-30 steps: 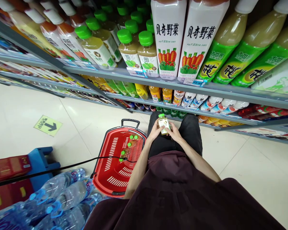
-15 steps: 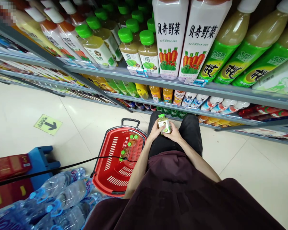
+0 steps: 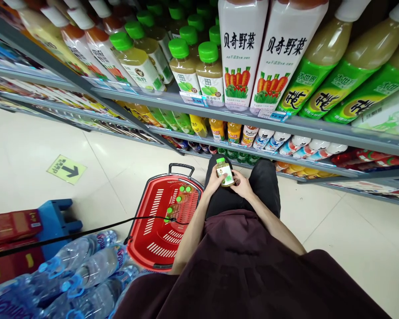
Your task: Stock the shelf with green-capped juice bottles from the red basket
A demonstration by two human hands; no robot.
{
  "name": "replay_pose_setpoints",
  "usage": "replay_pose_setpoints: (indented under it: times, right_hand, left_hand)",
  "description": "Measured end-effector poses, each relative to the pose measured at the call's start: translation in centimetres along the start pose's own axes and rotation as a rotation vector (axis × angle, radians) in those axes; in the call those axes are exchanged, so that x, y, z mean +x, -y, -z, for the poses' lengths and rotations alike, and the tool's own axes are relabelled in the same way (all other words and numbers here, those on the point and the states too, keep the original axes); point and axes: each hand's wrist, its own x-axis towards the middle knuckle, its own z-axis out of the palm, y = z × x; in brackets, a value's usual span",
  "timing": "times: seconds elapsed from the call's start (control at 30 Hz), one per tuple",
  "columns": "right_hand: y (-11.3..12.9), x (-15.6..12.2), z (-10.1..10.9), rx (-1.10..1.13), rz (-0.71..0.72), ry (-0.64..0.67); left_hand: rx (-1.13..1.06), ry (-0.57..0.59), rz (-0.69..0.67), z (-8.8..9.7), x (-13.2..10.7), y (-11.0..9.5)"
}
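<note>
Left hand (image 3: 214,181) clamped on bottle (image 3: 227,172) from 8 o'clock, thumb across its front, right hand (image 3: 242,184) at its 4 o'clock edge, can't tell if gripping.

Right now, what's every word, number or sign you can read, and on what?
"贝奇野菜": tall white containers
"大世界": green-labelled bottles
"5.50": shelf price tag
"Qoo": small orange bottle
"Tropicana": bottle to its right
Arrow: floor sign; characters blurred
Too small or blurred: held bottle, water bottles, most other text
</note>
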Motion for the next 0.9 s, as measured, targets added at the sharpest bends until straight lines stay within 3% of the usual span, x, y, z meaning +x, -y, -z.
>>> replay_pose_setpoints:
  times: [0.2, 0.3, 0.47, 0.6, 0.9]
  right_hand:
    - [0.2, 0.2, -0.1, 0.067, 0.006, -0.084]
    - [0.5, 0.0, -0.1, 0.061, 0.049, -0.091]
    - [1.2, -0.3, 0.1, 0.019, 0.097, -0.106]
    - [1.4, -0.2, 0.2, 0.016, 0.062, -0.062]
    - [0.8, -0.1, -0.4, 0.1, 0.006, -0.009]
  left_hand:
    - [-0.425, 0.071, 0.055, -0.2, -0.1, -0.6]
    - [-0.538, 0.078, 0.093, -0.3, -0.6, -1.7]
    - [-0.638, -0.014, 0.2, 0.2, -0.8, -2.9]
    - [-0.638, -0.075, 0.177, 0.4, -0.7, -3.2]
    - [-0.651, -0.089, 0.149, 0.4, -1.2, -4.2]
